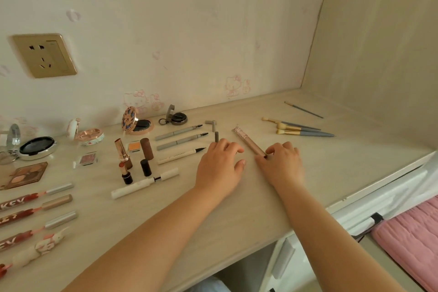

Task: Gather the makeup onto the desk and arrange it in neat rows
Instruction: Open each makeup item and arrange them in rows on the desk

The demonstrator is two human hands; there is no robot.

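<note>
- Step in hand, as I judge it: placing the rose-gold tube (pixel 249 142) into the row of pens at frame centre.
- The right hand (pixel 282 163) pinches the tube's lower end with curled fingers; the tube lies slanted on the desk (pixel 237 208), its ornate cap toward the upper left.
- The left hand (pixel 219 163) rests on the desk just left of the tube, fingers loosely bent, holding nothing that I can see.
- Next move likely calls for turning the tube parallel to the grey brow pencils (pixel 181 137).
- The brushes (pixel 301 129), upper right, lie well apart, still to be lined up.
</note>
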